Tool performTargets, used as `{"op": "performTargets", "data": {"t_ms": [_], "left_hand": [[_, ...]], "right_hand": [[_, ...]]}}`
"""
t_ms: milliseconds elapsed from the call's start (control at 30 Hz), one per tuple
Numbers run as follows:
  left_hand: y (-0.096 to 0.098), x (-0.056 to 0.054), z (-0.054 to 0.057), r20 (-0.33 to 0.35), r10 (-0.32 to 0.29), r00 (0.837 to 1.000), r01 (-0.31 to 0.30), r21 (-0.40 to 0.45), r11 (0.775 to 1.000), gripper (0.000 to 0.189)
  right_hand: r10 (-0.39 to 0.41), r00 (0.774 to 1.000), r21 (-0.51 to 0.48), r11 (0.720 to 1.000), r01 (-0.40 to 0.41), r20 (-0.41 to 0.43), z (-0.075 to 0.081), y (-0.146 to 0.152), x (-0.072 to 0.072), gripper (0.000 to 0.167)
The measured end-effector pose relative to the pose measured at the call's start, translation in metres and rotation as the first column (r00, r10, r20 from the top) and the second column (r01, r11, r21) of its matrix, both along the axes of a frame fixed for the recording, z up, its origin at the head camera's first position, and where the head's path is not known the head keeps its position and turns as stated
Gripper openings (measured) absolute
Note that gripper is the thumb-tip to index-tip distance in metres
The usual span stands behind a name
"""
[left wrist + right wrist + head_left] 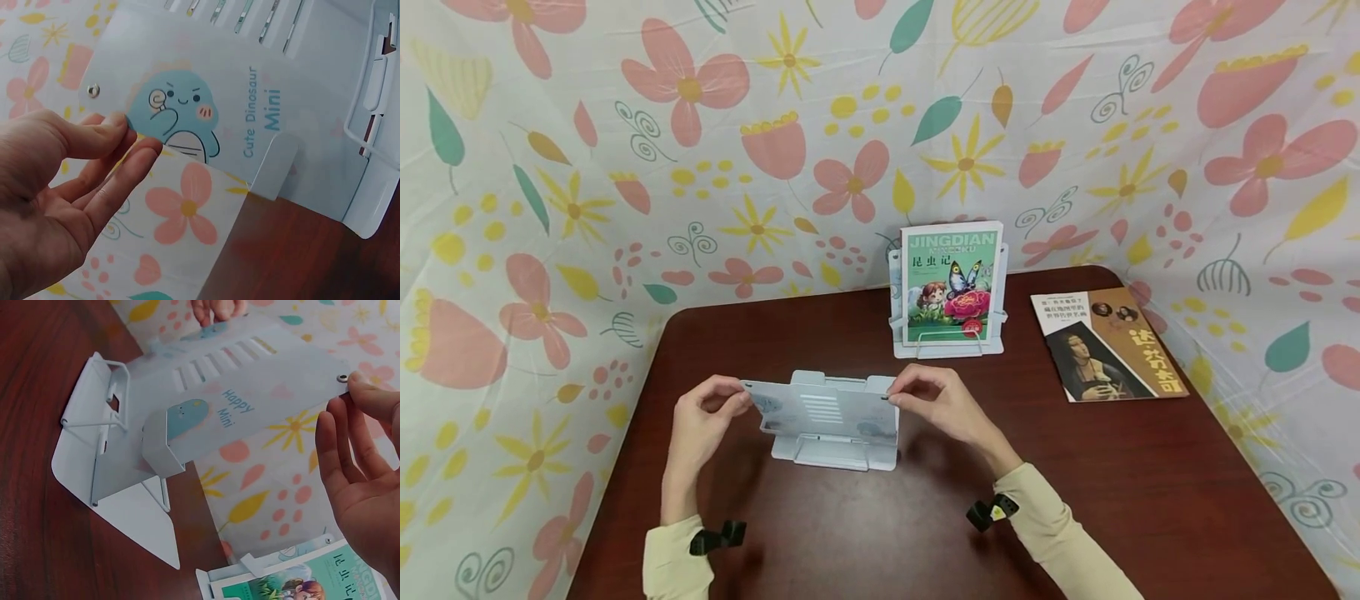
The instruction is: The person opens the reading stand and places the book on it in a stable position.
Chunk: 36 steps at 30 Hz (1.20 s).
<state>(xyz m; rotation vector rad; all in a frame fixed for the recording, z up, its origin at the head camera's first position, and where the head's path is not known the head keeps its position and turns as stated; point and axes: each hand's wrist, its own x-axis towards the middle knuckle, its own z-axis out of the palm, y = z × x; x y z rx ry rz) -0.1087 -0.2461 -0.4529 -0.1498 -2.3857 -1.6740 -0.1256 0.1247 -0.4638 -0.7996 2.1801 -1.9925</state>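
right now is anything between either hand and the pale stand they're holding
Nothing visible stands in between: the left hand and right hand pinch the pale stand directly near its upper corners. The green book sits farther back, outside those grips.

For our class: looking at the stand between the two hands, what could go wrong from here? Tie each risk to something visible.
1. The left hand and right hand pinch the nearer stand near its upper corners, so an uneven pull might twist or tip it.
2. Behind it, the rear stand holds a green book; pushing the nearer one too far back could knock that over.
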Motion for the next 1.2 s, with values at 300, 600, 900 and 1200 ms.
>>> {"op": "performTargets", "data": {"t_ms": [300,600,900,1200], "left_hand": [[0.013,-0.010,0.002,-0.022,0.085,0.996,-0.087,-0.071,0.994,0.019],[0.031,-0.013,0.019,-0.040,0.085,0.996,-0.088,-0.075,0.993,0.026],[0.049,-0.013,0.036,-0.042,0.082,0.996,-0.085,-0.069,0.994,0.026],[0.056,-0.021,0.037,0.009,0.072,0.997,-0.072,-0.073,0.995,0.031]], "right_hand": [[0.096,0.995,-0.091,0.991,-0.098,-0.022,-0.007,-0.004,0.006,0.010],[0.137,0.989,-0.118,0.983,-0.143,-0.053,-0.008,-0.013,0.012,0.010],[0.163,0.984,-0.137,0.976,-0.172,-0.073,-0.013,-0.020,0.016,0.008],[0.193,0.976,-0.158,0.965,-0.208,-0.103,-0.016,-0.028,0.018,0.005]]}}
